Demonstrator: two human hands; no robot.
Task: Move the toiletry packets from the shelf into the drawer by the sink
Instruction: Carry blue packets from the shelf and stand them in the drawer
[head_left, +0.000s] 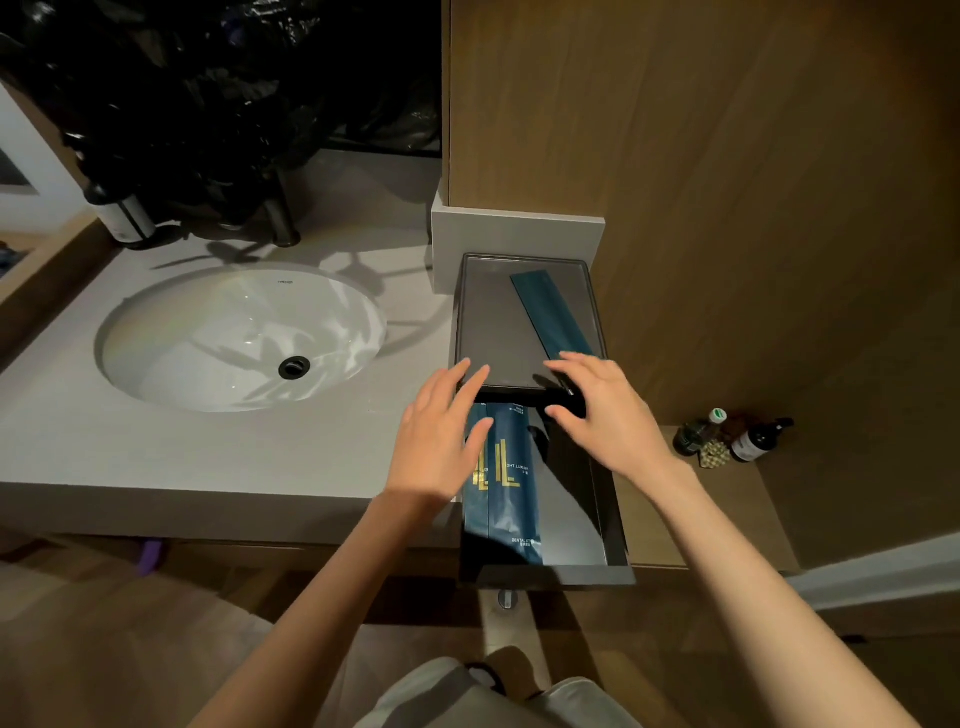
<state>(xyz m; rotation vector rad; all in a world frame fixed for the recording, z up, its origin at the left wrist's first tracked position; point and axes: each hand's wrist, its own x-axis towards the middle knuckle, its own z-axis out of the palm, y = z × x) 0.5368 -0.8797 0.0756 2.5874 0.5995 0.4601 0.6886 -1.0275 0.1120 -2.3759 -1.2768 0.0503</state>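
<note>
Left hand (441, 436), right hand (605, 410): fingers straight, spread, holding nothing, over tray (493, 327) front edge. One teal packet (550, 317) on tray. Two blue packets (506, 499) along drawer (545, 576) left wall.

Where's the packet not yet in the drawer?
Head view: the packet lies diagonally on the dark tray, right half, just beyond the right hand.

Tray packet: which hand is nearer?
Right. The right hand is by the packet, at its near end; the left hand is further left, over a front corner of the tray.
</note>
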